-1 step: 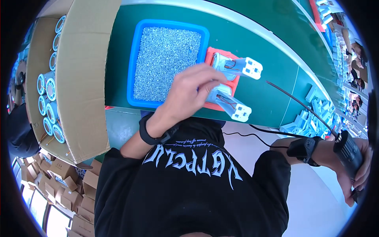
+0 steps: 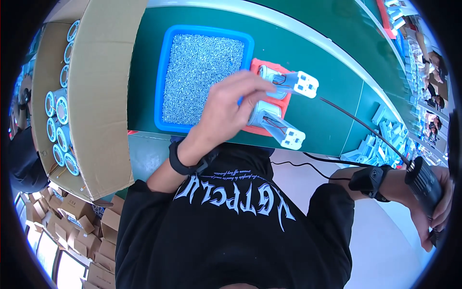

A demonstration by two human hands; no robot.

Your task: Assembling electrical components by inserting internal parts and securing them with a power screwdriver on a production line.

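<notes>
My left hand reaches over a red holder, its thumb and first finger pinched beside the upper white plastic part. Whatever is between those fingertips is too small to make out. A second white part sits below it in the holder; both have a round base, a bracket-like arm jutting right and thin red wires inside. My right hand is closed round a black electric screwdriver at the far right. Its long thin bit points up and left, the tip apart from the white parts.
A blue tray full of small silvery screws stands left of the holder on the green table. Farther left, an open cardboard box holds several round white parts. Loose white pieces are piled at the right. A black cable hangs nearby.
My left hand has shifted slightly up and left, and both white parts have moved slightly left. The screwdriver has moved a little to the left and up.
</notes>
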